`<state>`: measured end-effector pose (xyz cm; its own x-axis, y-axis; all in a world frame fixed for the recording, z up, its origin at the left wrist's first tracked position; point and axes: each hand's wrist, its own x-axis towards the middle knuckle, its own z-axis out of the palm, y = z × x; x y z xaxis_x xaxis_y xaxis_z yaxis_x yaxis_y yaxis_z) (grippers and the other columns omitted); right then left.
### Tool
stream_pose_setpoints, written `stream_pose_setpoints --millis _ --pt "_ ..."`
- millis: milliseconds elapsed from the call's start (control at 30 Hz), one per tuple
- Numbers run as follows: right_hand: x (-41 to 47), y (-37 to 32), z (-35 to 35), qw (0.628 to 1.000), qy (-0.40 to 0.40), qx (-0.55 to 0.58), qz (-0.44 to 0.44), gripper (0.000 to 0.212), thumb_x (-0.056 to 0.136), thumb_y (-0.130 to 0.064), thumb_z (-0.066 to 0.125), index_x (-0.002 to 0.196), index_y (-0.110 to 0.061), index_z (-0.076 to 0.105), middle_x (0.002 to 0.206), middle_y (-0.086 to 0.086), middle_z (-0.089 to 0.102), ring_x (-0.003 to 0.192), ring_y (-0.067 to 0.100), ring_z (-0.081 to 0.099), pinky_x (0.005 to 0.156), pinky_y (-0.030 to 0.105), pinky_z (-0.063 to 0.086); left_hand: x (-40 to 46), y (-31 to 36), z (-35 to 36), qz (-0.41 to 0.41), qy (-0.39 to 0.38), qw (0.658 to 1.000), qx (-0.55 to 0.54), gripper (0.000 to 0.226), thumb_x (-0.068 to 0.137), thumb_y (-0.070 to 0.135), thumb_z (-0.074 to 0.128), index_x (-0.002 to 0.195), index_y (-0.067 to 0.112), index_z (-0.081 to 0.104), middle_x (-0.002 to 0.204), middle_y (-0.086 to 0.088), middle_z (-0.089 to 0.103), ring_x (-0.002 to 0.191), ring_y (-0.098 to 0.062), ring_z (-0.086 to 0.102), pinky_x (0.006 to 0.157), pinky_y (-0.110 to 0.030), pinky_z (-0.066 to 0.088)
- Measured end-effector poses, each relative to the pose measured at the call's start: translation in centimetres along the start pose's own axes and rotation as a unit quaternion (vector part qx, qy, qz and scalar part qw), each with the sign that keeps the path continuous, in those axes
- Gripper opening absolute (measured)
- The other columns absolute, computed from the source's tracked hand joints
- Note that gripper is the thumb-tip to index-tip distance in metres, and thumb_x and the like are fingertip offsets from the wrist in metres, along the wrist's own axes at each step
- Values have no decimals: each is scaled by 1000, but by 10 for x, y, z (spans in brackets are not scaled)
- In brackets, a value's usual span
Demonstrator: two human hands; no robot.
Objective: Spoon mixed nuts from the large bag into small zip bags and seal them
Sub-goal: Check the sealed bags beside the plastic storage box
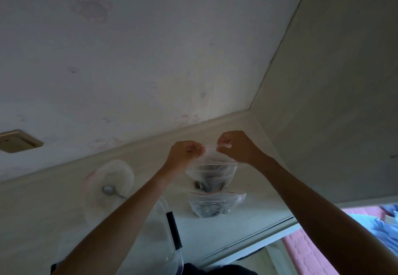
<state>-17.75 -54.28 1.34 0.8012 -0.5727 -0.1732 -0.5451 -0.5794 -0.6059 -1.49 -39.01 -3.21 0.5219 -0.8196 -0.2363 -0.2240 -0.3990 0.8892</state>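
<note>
A small clear zip bag (212, 175) with dark nuts at its bottom hangs above the pale table (53, 206). My left hand (185, 153) pinches the left end of its red zip strip. My right hand (235, 145) pinches the right end of the same strip. Just below it, a second small zip bag (215, 204) with nuts lies on the table. A metal spoon (109, 190) rests on a white plate (120, 176) to the left. The large clear bag (165, 238) with a black strip lies near me, partly behind my left forearm.
The table meets a pale wall with faint pink drawings at the back and a side panel on the right. A beige wall socket (18, 141) sits at far left. Beyond the table's right edge are a pink mat (305, 251) and blue cloth (383, 227).
</note>
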Motion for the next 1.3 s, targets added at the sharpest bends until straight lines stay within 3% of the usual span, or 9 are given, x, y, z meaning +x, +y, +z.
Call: stream_pose_setpoints --millis 100,267,467,700,800,1067,1200,1300 --pt "3 -12 2 999 -23 -29 -28 18 88 -22 78 103 -11 77 104 5 75 96 19 69 88 34 54 -5 0 -1 25 9 1000 -5 14 84 16 85 83 28 79 70 19 76 70 7 72 68 -6 49" --pt "5 -25 7 996 -48 -41 -61 15 94 -25 72 103 -13 76 104 2 74 96 15 67 89 31 53 -10 0 -6 51 12 999 -9 14 84 16 86 85 28 80 76 18 78 74 2 74 70 -7 52" --pt "3 -28 7 995 -68 -51 -56 14 99 -21 63 105 -13 72 108 2 72 101 19 66 94 39 53 -11 -7 -16 69 28 997 20 7 86 15 84 93 15 82 82 11 78 74 2 73 72 -10 54" --pt "8 -38 14 994 -62 -63 -70 18 96 -27 68 109 -14 69 109 1 69 98 16 64 87 30 50 -7 -1 -17 101 31 993 52 3 90 16 81 92 17 79 84 17 75 79 9 70 73 -4 49" --pt "12 -40 18 993 -54 -78 -74 18 99 -30 62 106 -15 70 109 -1 68 96 13 60 83 25 44 -8 0 -16 103 30 993 52 5 91 19 80 90 23 77 85 18 76 82 6 72 73 -6 51" --pt "14 -44 19 989 -69 -79 -100 24 103 -31 59 106 -13 74 107 0 71 96 15 64 87 29 50 -8 -1 -21 103 -1 989 105 13 96 24 73 91 36 70 92 22 74 94 5 70 87 -23 54" --pt "16 -43 20 989 -67 -83 -103 31 104 -38 56 109 -13 74 106 -1 70 88 9 58 77 22 40 -5 -1 -25 119 -5 988 101 17 94 16 76 92 33 74 83 31 73 88 10 70 81 -7 48" --pt "15 -41 18 984 -69 -110 -120 28 105 -34 54 111 -13 73 108 -2 70 93 13 63 80 24 43 -4 0 -25 119 -4 988 100 20 94 19 76 89 37 72 82 33 72 86 7 71 80 -5 48"
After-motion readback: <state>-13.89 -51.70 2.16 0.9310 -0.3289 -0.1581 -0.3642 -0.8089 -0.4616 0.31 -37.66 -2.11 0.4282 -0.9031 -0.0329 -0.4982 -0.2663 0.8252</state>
